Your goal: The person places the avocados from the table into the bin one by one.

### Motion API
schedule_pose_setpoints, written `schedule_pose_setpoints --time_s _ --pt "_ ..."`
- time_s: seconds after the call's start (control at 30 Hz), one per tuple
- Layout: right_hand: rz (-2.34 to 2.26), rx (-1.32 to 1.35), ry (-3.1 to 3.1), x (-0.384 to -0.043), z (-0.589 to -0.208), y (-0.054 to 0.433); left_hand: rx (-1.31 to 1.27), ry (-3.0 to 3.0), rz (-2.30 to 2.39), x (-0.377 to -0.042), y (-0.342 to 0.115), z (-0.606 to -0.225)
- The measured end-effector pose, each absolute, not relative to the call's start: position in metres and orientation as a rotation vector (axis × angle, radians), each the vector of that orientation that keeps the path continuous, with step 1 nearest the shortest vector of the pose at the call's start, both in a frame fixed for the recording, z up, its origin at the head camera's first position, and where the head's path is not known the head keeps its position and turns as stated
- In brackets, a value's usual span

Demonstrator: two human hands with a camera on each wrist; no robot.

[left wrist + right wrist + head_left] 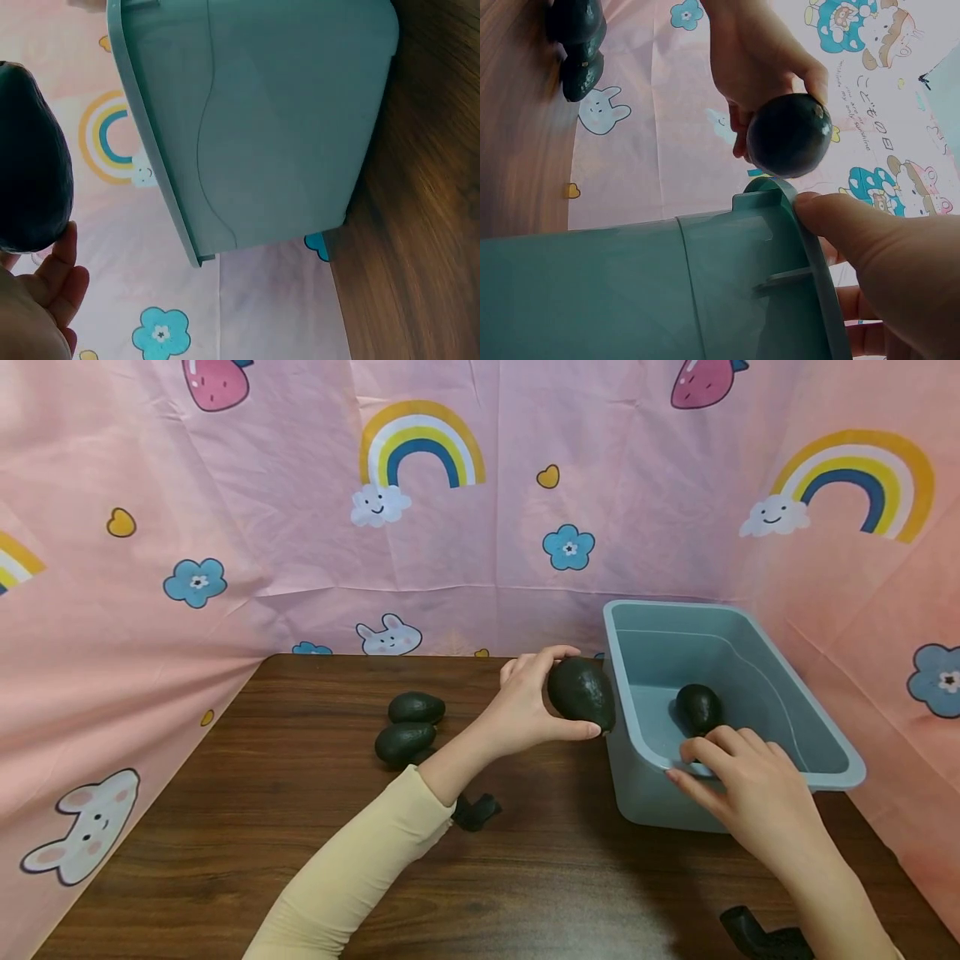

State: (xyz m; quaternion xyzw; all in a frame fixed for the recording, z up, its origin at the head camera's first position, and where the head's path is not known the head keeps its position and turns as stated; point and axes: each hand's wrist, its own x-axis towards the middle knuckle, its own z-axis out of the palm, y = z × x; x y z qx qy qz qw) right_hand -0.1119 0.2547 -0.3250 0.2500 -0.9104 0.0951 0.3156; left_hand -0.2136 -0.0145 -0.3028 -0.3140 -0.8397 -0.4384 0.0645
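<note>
Bin [667, 806]: top entry free. Left rim [627, 693] stands just right of held avocado [581, 693]. Right hand [750, 793] obstructs near rim [836, 780]; inner avocado [699, 708] lies beyond.

Glossy dark-green avocado [581, 695] held aloft in left hand [528, 710], near rim of grey-blue bin [637, 793]. Bin upright, open-topped; second avocado [699, 707] lies inside.

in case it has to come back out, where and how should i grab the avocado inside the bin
Probably across its rounded middle, straight down from above: the avocado sits low inside the bin, whose walls surround it while the top is open.
</note>
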Motion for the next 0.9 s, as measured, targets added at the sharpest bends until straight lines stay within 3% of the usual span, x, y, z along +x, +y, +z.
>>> schedule_pose_setpoints --time_s 0.9 --pt "0.245 0.669 -2.356 -0.114 -0.326 0.254 -0.988 -2.463 -1.318 -0.220 0.033 -0.311"
